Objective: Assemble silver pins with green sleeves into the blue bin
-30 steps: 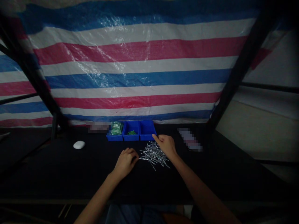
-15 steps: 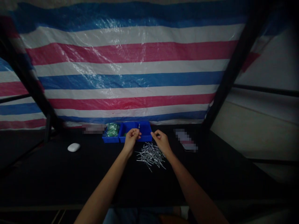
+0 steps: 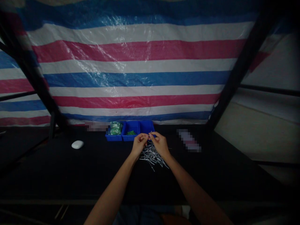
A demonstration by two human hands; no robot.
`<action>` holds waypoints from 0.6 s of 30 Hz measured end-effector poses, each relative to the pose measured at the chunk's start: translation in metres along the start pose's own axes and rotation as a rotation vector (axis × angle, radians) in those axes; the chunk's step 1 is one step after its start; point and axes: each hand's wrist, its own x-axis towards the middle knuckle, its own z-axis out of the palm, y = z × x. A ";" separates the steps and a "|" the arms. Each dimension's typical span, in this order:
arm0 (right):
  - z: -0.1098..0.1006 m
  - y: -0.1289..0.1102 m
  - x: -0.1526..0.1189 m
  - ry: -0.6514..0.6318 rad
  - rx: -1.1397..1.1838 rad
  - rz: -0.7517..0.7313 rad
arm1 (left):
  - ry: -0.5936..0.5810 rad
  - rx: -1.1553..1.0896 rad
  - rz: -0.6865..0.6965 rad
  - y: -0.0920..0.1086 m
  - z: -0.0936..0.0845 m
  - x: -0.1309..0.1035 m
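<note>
Below centre, I'd steady the left hand (image 3: 138, 146) against the right hand (image 3: 161, 145) near metal pins (image 3: 153, 158); fingers (image 3: 143, 135) seemingly pinched, contents I can't tell.

Left hand (image 3: 140, 143) — anything perhaps pinched there, too small to tell.

Striped red-white-blue plastic sheet (image 3: 140, 79) behind black tabletop (image 3: 58, 175); dark slanting posts (image 3: 236, 73) both sides; dim light.
</note>
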 end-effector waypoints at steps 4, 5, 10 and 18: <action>-0.004 -0.003 0.000 0.000 0.004 0.003 | 0.053 0.006 0.036 0.001 0.000 0.002; -0.005 -0.003 0.000 0.000 0.010 0.008 | 0.069 0.007 0.043 0.001 -0.001 0.002; -0.008 0.003 0.002 0.015 0.048 0.028 | 0.125 -0.012 0.069 0.001 -0.004 0.003; -0.003 0.019 0.004 -0.089 0.035 0.049 | 0.078 -0.311 -0.067 0.006 -0.011 0.006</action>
